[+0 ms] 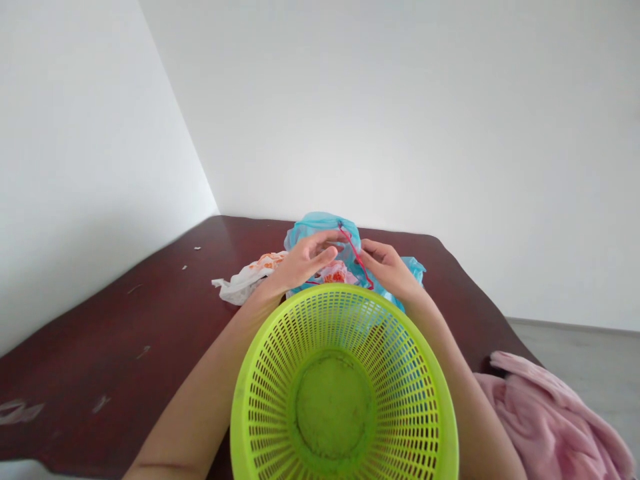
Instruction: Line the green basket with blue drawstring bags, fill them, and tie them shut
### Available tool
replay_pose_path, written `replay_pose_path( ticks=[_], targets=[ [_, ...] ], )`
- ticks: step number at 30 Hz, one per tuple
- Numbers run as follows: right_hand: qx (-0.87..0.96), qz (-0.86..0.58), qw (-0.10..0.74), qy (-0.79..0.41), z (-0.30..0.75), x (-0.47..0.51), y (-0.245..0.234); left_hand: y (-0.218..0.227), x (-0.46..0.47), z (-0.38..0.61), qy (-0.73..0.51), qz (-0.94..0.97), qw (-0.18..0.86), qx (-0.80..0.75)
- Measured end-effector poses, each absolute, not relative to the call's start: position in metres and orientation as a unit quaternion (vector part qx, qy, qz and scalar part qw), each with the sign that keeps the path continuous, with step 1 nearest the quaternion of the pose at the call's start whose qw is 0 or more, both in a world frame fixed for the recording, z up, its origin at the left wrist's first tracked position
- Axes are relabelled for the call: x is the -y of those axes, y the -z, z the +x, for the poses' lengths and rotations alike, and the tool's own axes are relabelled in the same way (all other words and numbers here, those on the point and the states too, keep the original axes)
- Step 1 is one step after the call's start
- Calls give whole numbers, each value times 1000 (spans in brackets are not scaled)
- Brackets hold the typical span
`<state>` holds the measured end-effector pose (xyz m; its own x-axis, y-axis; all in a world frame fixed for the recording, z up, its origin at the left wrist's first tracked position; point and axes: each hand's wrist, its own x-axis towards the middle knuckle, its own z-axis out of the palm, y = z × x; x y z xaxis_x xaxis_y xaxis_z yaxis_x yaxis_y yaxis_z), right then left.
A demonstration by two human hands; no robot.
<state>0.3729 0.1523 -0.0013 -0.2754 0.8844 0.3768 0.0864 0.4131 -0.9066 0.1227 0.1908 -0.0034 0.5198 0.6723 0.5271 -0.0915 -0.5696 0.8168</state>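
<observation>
Maroon table (pixel 165 347) beneath crumpled, translucent blue bag (pixel 317 224).

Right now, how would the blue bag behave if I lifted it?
The blue bag would probably flop, as its film lies crumpled. It looks thin and partly see-through, so likely light, unless hidden contents add weight. The red cord across it may trail.
</observation>
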Motion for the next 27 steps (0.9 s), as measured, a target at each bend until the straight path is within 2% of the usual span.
replay_pose_path(
  ticks=[5, 9, 15, 27],
  targets=[
    [722, -366, 481, -338, 365, -158, 9, 13, -193, 141, -465, 716, 475, -213],
    [728, -364, 476, -334, 365, -157, 10, 14, -194, 147, -505, 664, 496, -241],
    [726, -367, 481, -326, 369, -155, 6, -4, -182, 142, -507, 550, 637, -186],
    [698, -363, 495, -368, 366, -153, -13, -28, -193, 126, -520, 526, 634, -227]
  ],
)
